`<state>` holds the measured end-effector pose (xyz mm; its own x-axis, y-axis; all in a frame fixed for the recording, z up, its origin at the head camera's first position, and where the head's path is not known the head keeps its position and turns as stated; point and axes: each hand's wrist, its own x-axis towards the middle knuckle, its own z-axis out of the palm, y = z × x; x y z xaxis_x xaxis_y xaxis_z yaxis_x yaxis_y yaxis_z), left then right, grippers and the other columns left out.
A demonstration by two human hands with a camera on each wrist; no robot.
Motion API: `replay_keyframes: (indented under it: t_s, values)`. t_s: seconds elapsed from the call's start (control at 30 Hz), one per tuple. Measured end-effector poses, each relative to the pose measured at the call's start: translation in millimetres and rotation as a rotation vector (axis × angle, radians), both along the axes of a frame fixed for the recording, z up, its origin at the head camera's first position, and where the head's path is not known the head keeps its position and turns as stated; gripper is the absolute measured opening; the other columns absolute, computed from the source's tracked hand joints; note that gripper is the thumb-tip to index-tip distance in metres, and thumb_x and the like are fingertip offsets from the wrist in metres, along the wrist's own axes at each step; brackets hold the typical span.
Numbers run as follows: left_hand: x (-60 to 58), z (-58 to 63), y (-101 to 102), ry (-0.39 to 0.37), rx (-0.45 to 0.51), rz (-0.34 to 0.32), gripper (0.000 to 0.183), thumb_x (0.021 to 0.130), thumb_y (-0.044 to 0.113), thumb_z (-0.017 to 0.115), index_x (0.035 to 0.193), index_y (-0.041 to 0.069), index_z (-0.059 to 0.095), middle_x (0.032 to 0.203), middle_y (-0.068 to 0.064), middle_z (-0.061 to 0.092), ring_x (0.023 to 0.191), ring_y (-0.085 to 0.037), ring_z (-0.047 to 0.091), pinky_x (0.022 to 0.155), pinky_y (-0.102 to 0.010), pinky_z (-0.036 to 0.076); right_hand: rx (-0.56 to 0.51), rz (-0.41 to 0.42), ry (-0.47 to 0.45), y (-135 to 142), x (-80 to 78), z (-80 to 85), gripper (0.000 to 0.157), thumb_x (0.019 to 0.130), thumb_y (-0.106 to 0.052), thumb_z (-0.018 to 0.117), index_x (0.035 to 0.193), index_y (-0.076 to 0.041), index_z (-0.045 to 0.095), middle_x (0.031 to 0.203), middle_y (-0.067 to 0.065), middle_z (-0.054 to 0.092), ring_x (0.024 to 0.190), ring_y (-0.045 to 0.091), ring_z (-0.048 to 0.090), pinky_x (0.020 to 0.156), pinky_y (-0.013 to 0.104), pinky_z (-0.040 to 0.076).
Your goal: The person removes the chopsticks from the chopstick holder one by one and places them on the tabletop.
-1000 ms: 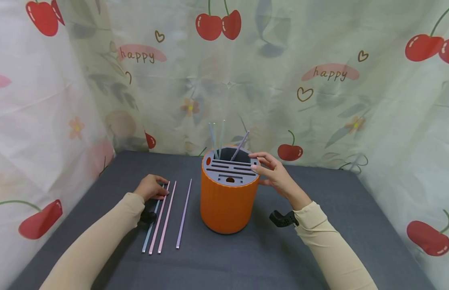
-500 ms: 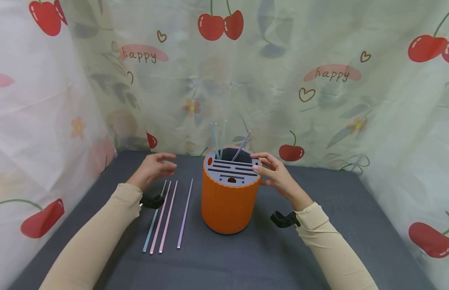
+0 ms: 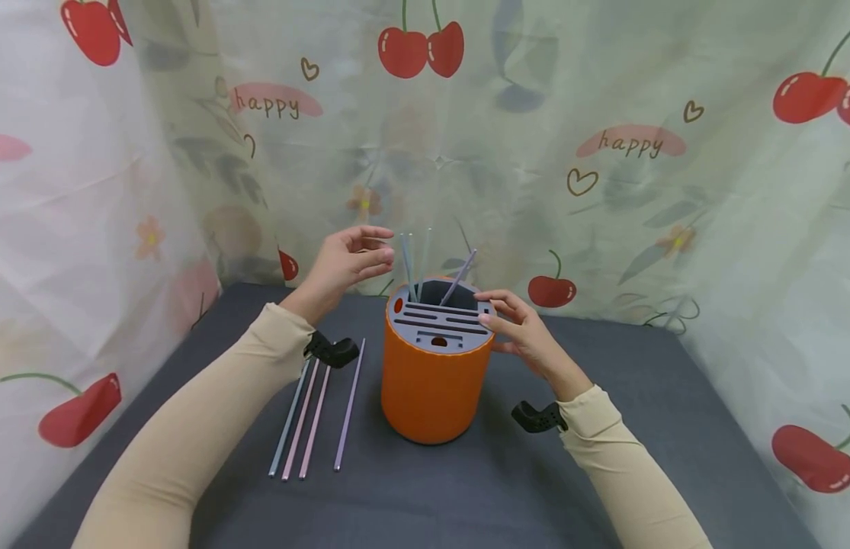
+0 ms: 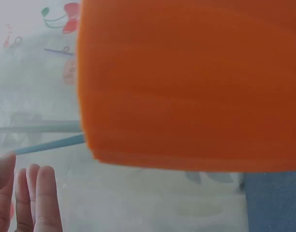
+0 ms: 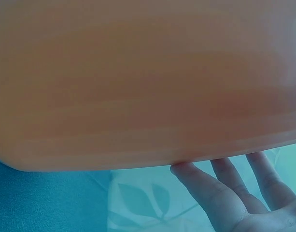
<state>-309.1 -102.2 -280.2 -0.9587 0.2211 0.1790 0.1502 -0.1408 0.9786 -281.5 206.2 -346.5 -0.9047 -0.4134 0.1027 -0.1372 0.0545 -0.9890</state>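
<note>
1. Closest in, two beige sleeves (image 3: 212, 412) can be seen, plus two black wrist gadgets (image 3: 331, 351).
2. Four loose sticks (image 3: 315, 422) are laid side by side on the dark table (image 3: 431, 496), left of the holder (image 3: 431, 389): one blue, two pink, one purple. All slim, shiny-ended, the purple one set a bit apart.
3. Just the one holder, stood upright mid-table. Chunky, round, bright orange, topped by a lilac-grey insert (image 3: 441, 317) that's cut with dark slots and a big opening at the back.
4. Right hand (image 3: 527, 339): fingers spread, tips rested against the holder's right rim and side.
5. Left hand (image 3: 338, 267): raised just beside the stick tips, thumb and fingers loosely apart, nothing gripped. Whether the blue tip is touched can't be told.
6. Four more sticks (image 3: 458, 277) are stood in that back opening: one blue, two pale, one purple leaned right.
7. Behind it all, a curtain (image 3: 466, 191) printed with cherries; "happy" can be read twice.
</note>
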Motion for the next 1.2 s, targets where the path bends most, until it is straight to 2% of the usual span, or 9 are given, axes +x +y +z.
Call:
replay_keyframes:
  t_s: [0.2, 0.4, 0.63, 0.83, 0.93, 1.0, 1.13, 1.2]
  values:
    - [-5.3, -2.8, 12, -0.048, -0.021, -0.004, 0.036, 0.09, 0.003, 0.066, 0.125, 0.0, 0.056, 0.105, -0.004, 0.06, 0.092, -0.014, 0.066, 0.088, -0.029, 0.056, -0.005, -0.006, -0.006, 0, 0.8, 0.8, 0.031, 0.097, -0.02, 0.058, 0.128, -0.023, 0.052, 0.138, 0.008, 0.045, 0.111, 0.021, 0.056, 0.09, 0.048, 0.055]
    - [-7.6, -7.6, 16, -0.071, -0.028, -0.008, 0.031, 0.09, 0.0, 0.064, 0.121, 0.0, 0.058, 0.104, -0.004, 0.061, 0.091, -0.015, 0.067, 0.09, -0.033, 0.056, 0.0, -0.001, 0.003, 0, 0.0, 0.2, 0.032, 0.097, -0.019, 0.058, 0.129, -0.022, 0.052, 0.141, 0.011, 0.042, 0.112, 0.02, 0.056, 0.091, 0.051, 0.054]
    - [-8.3, -12.0, 21, -0.064, -0.054, -0.037, 0.023, 0.092, 0.001, 0.062, 0.115, 0.001, 0.058, 0.103, -0.003, 0.06, 0.105, -0.026, 0.064, 0.09, -0.032, 0.056, -0.006, 0.002, 0.002, 0, -0.9, -0.5, 0.032, 0.097, -0.019, 0.058, 0.129, -0.022, 0.052, 0.142, 0.013, 0.042, 0.112, 0.021, 0.055, 0.091, 0.052, 0.054]
    - [-7.7, -11.8, 23, -0.066, -0.047, -0.029, 0.016, 0.093, -0.001, 0.06, 0.108, 0.005, 0.058, 0.1, -0.003, 0.058, 0.095, -0.018, 0.065, 0.088, -0.031, 0.057, -0.008, 0.008, 0.005, 0, -0.8, -0.4, 0.032, 0.098, -0.019, 0.058, 0.129, -0.022, 0.052, 0.142, 0.013, 0.042, 0.112, 0.02, 0.055, 0.091, 0.051, 0.054]
    - [-8.1, -7.2, 22, -0.03, -0.037, -0.027, 0.016, 0.092, -0.001, 0.061, 0.107, 0.004, 0.059, 0.099, -0.004, 0.058, 0.093, -0.017, 0.065, 0.088, -0.032, 0.057, -0.006, 0.008, 0.006, -1, -0.5, -0.1, 0.032, 0.097, -0.019, 0.058, 0.128, -0.022, 0.052, 0.142, 0.014, 0.041, 0.111, 0.019, 0.056, 0.091, 0.051, 0.054]
    - [-7.7, -0.3, 20, 0.026, -0.027, -0.021, 0.015, 0.092, -0.001, 0.062, 0.105, 0.005, 0.06, 0.1, -0.004, 0.06, 0.091, -0.016, 0.066, 0.088, -0.034, 0.057, -0.006, 0.007, 0.006, -1, -0.4, -0.1, 0.032, 0.097, -0.02, 0.058, 0.128, -0.023, 0.052, 0.142, 0.015, 0.041, 0.111, 0.019, 0.056, 0.091, 0.051, 0.054]
    - [-3.4, 23.1, 13, 0.194, 0.045, 0.028, 0.015, 0.09, -0.001, 0.065, 0.103, 0.005, 0.063, 0.102, -0.003, 0.062, 0.087, -0.014, 0.065, 0.084, -0.031, 0.058, -0.007, 0.007, 0.007, -1, -0.6, -0.4, 0.031, 0.097, -0.019, 0.058, 0.128, -0.023, 0.052, 0.141, 0.013, 0.042, 0.11, 0.02, 0.056, 0.09, 0.049, 0.055]
    - [0.7, 38.0, 6, 0.289, 0.12, 0.061, 0.016, 0.089, -0.002, 0.065, 0.103, 0.006, 0.064, 0.099, -0.003, 0.063, 0.084, -0.015, 0.065, 0.081, -0.029, 0.059, -0.005, 0.005, 0.009, 0, -0.6, -0.6, 0.031, 0.098, -0.019, 0.058, 0.128, -0.022, 0.052, 0.14, 0.012, 0.043, 0.11, 0.02, 0.057, 0.089, 0.048, 0.055]
